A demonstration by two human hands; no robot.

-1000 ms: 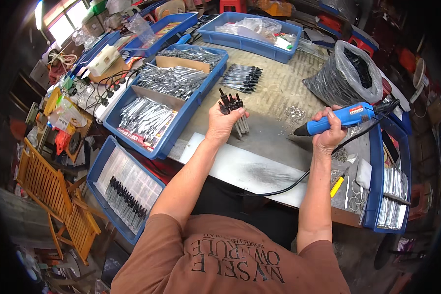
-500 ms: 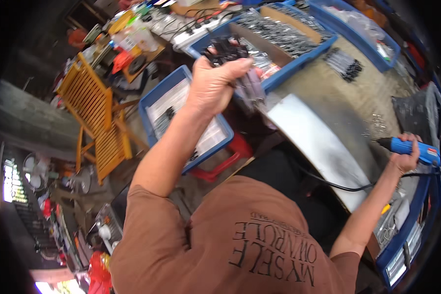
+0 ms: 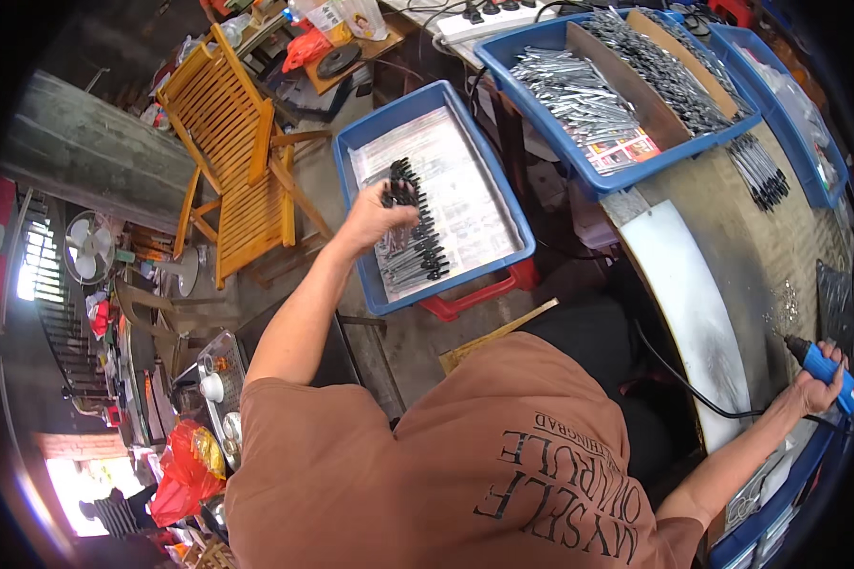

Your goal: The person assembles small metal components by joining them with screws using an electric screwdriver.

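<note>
My left hand [image 3: 372, 224] is inside a blue tray [image 3: 377, 302], its fingers curled around the black ends of a bunch of thin rods [image 3: 399, 195]. Beside and below it lies a row of similar black-ended silvery rods [image 3: 429, 248] on the paper lining. Part of the bunch is hidden by my palm and fingers. Far to the right, my right hand [image 3: 819, 391] grips a blue corded power tool [image 3: 812, 360] by its body. Its black nose points up and left over the workbench [image 3: 721, 232]. I cannot make out its exact kind.
Beyond the bench's left end a blue divided bin [image 3: 617, 180] holds many metal rods. A bundle of black-ended rods [image 3: 759, 173] lies on the bench near a white curved sheet [image 3: 683, 313]. A black cable [image 3: 678, 387] crosses that sheet. A red stool [image 3: 484, 292] supports the tray; a wooden chair [image 3: 223, 142] stands left.
My left hand has moved down and left with the bunch, from beside the divided bin into the tray. My view has shifted left. The right hand still holds the power tool.
</note>
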